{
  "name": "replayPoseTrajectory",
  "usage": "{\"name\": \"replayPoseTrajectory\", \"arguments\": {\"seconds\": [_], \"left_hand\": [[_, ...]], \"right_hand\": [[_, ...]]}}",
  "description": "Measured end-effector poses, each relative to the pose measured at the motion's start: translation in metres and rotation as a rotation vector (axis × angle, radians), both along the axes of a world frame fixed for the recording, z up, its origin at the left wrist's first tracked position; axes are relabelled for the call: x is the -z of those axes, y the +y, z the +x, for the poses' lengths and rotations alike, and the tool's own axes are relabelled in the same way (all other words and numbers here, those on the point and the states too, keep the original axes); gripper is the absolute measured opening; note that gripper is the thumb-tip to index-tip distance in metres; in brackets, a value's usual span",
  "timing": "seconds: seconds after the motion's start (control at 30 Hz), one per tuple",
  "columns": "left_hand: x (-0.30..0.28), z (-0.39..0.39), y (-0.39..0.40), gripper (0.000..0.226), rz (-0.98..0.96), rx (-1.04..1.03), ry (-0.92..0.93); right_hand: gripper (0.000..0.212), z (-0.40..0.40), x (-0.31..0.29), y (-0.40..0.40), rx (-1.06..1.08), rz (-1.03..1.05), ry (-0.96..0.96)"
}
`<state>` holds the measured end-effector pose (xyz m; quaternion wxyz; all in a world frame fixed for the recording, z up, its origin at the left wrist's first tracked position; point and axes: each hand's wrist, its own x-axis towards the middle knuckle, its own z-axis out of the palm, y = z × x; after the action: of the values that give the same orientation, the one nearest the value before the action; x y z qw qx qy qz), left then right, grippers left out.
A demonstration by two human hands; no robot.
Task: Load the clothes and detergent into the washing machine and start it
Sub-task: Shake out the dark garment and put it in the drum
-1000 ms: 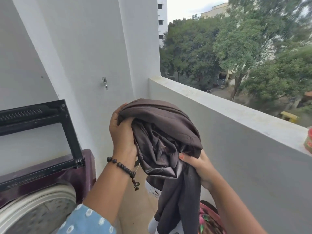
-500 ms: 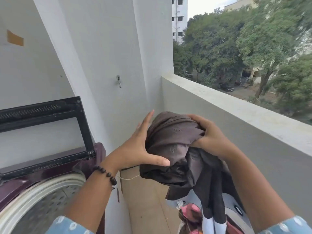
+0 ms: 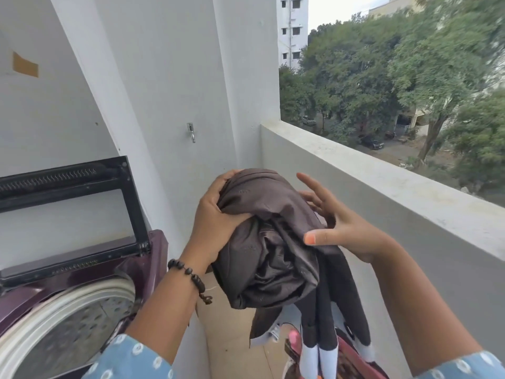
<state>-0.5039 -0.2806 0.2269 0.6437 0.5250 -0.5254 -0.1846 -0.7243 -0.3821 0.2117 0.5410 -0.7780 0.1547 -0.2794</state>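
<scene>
Clearly outdoors, up on a balcony bounded by a pale parapet wall [image 3: 382, 184], with trees and parked cars far below. Down at lower left, a maroon top-loading washing machine [image 3: 90, 277], lid [image 3: 71, 198] propped upright against the wall and perforated drum [image 3: 68, 332] exposed, presumably left open to take the load. Held up at chest height, just right of the drum and not yet over it, a bundled dark brown garment [image 3: 265, 247], gathered into a ball probably so as to drop in as one lump instead of trailing. Below the bundle, loose black tails with white ends [image 3: 319, 351] dangling over what looks like a basket of more laundry, only partly in view. Clamped onto the bundle's upper left side, the left hand [image 3: 216, 225], fingers curled into the fabric, beaded bracelet [image 3: 191, 277] at the wrist. Spread wide at the right side, the right hand [image 3: 338, 228], thumb resting on the cloth, fingers fanned and lifted, more steadying than gripping. On the wall beyond, a small metal tap [image 3: 191, 131]. No detergent in sight. No brand, label or legible writing anywhere.
</scene>
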Motion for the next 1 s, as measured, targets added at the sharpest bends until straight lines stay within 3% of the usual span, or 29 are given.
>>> {"name": "replayPoseTrajectory", "arguments": {"seconds": [0.17, 0.3, 0.43, 0.6, 0.67, 0.8, 1.0], "left_hand": [[-0.008, 0.002, -0.003, 0.056, -0.1, -0.095, 0.407], [-0.01, -0.007, -0.003, 0.063, -0.176, -0.081, 0.616], [0.004, -0.012, -0.005, 0.073, -0.145, -0.047, 0.663], [0.026, 0.007, 0.002, 0.094, 0.13, 0.039, 0.586], [0.035, 0.019, 0.011, 0.11, 0.271, 0.125, 0.49], [0.028, 0.037, 0.034, 0.128, 0.431, 0.223, 0.125], [-0.001, 0.012, 0.03, 0.138, 0.619, 0.236, -0.662]], "right_hand": [[0.12, -0.009, 0.043, -0.001, 0.001, 0.206, -0.003], [0.114, 0.005, 0.059, 0.006, -0.038, 0.329, -0.086], [0.101, 0.027, 0.059, 0.013, 0.044, 0.433, -0.279], [0.054, 0.034, 0.054, 0.012, 0.2, 0.429, -0.5], [0.052, 0.029, 0.052, 0.004, 0.217, 0.375, -0.484], [0.05, 0.02, 0.039, -0.007, 0.214, 0.184, -0.373], [0.048, 0.032, 0.019, -0.002, 0.085, -0.2, 0.014]]}}
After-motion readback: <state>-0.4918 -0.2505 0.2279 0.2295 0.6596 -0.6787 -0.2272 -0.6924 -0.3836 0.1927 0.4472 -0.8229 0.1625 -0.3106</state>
